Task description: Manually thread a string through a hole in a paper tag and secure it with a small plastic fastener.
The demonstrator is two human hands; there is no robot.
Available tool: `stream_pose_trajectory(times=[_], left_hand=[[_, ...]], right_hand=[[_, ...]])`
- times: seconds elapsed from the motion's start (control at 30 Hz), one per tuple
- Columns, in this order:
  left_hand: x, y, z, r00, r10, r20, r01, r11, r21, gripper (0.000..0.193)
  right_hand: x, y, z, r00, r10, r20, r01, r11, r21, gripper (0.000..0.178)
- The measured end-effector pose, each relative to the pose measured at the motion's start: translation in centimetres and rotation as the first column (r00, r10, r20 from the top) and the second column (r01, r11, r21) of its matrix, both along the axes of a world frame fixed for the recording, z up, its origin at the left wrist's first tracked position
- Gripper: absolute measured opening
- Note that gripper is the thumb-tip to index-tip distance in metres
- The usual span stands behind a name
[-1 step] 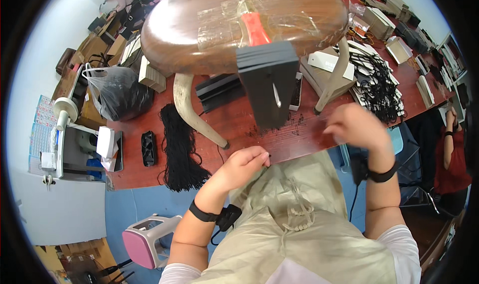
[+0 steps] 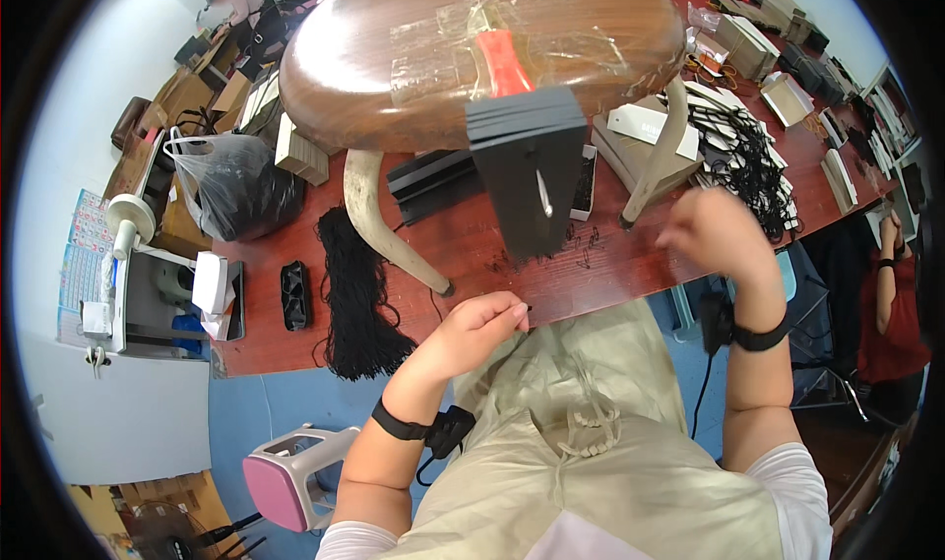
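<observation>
My left hand (image 2: 482, 330) is closed in a pinch over the front edge of the red-brown table. A tiny dark bit shows at its fingertips, too small to name. Smeared by motion, my right hand (image 2: 717, 235) is in the air to the right, near a pile of white tags with black cords (image 2: 753, 171); its fingers look curled, but their grip is unclear. Between the hands, a stack of black cards (image 2: 527, 166) hangs in front of a wooden stool (image 2: 472, 29), with a metal point sticking out of its face. A red-handled tool (image 2: 502, 63) is taped onto the stool seat.
A bundle of black cords (image 2: 354, 294) hangs over the table's front edge, beside a black divided tray (image 2: 294, 295). Small black loops (image 2: 588, 243) lie under the cards. A plastic bag (image 2: 236, 181) stands at left, a pink-topped stool (image 2: 276, 491) on the floor. Another person (image 2: 891, 304) sits at far right.
My right hand has shifted slightly right and up, away from the black cards. The left hand stays almost where it was, still pinched.
</observation>
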State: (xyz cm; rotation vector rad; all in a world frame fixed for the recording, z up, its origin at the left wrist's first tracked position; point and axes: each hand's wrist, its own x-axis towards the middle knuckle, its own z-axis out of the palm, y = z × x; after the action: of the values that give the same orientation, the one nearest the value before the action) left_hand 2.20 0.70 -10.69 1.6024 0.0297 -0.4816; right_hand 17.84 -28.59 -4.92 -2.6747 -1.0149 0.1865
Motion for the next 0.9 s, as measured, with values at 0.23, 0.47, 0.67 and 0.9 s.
stream_pose_trajectory(times=[0.23,0.47,0.67,0.9], left_hand=[[0.0,-0.7,0.6,0.991,0.092,-0.098,-0.104,0.986,-0.127,0.021],[-1.0,-0.2,2.7,0.988,0.153,0.002,-0.153,0.988,0.005,0.02],[-1.5,0.0,6.3,0.97,0.231,0.079,-0.224,0.97,-0.093,0.013],[-1.9,-1.5,13.1,0.882,0.071,0.465,-0.137,0.984,0.111,0.011]], right_hand=[[8.3,0.4,-4.4,0.776,-0.262,0.573,0.055,0.934,0.352,0.03],[7.8,-0.6,-4.1,0.773,-0.507,0.383,0.202,0.768,0.608,0.036],[-2.8,2.4,2.6,0.881,-0.416,0.225,-0.14,0.225,0.964,0.06],[-6.8,8.2,6.9,0.752,-0.081,0.654,-0.524,0.528,0.668,0.055]])
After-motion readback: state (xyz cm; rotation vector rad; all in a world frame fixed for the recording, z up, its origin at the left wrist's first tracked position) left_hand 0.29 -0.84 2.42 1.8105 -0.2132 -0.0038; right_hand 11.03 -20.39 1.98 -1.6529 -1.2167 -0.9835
